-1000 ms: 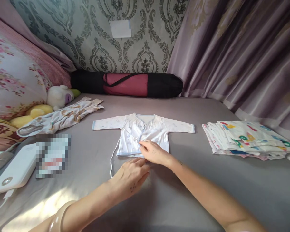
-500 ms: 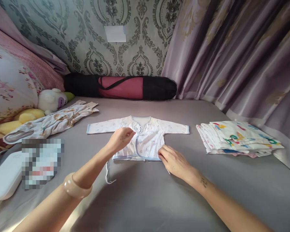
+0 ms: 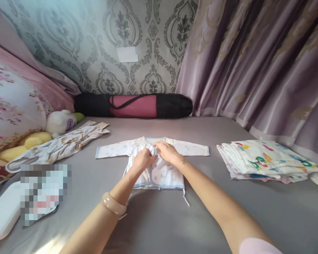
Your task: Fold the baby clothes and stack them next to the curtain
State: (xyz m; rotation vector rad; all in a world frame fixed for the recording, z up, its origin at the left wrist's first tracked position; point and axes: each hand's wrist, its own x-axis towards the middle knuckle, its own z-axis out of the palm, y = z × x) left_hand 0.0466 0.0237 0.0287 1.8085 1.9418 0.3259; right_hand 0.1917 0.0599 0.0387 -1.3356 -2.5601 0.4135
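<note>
A small white baby shirt (image 3: 166,174) with pale blue trim lies spread on the grey sheet, its sleeves stretched out to both sides. Both hands meet at its upper front, just below the neckline. My left hand (image 3: 143,158) has its fingers closed at the front ties; what they pinch is too small to make out. Beside it, my right hand (image 3: 166,151) has its fingers bent over the same spot, and its fingertips are partly hidden. One white tie hangs from the shirt's lower right corner.
Folded patterned cloths (image 3: 265,160) are stacked at the right. Crumpled patterned clothing (image 3: 66,143), plush toys (image 3: 59,122) and a white device (image 3: 5,211) lie at the left. A black and red roll bag (image 3: 134,106) rests along the wall.
My right hand has moved from the shirt's lower right corner up to the neckline area. My left hand has shifted slightly right and down, beside it. The view has tilted up a little.
</note>
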